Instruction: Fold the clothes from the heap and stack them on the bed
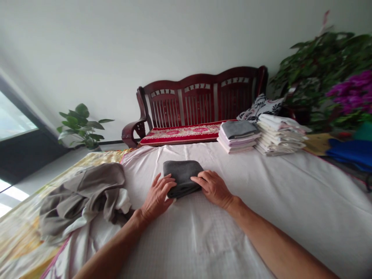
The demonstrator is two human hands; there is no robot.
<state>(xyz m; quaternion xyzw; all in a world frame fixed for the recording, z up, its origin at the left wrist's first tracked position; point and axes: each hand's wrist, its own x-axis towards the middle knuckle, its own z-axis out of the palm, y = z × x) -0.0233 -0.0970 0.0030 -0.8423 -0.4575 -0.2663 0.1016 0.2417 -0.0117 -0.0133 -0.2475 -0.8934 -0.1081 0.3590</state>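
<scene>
A dark grey folded garment (183, 174) lies as a compact rectangle on the pale sheet, in the middle of the head view. My left hand (157, 195) grips its left front corner, fingers on top and thumb at the front edge. At the right edge, my right hand (213, 187) holds the cloth with its fingers close together. The undersides of the fingers are hidden. Off to the left lies a crumpled heap of grey-brown and white clothes (84, 193).
Beyond my right hand stand a stack of folded pinkish clothes (236, 144) topped with a grey piece, and a taller white stack (279, 135). Behind the sheet (261, 193) is a dark red wooden bench (197, 97). Plants (84, 126) stand left and right; blue cloth (353, 153) lies far right.
</scene>
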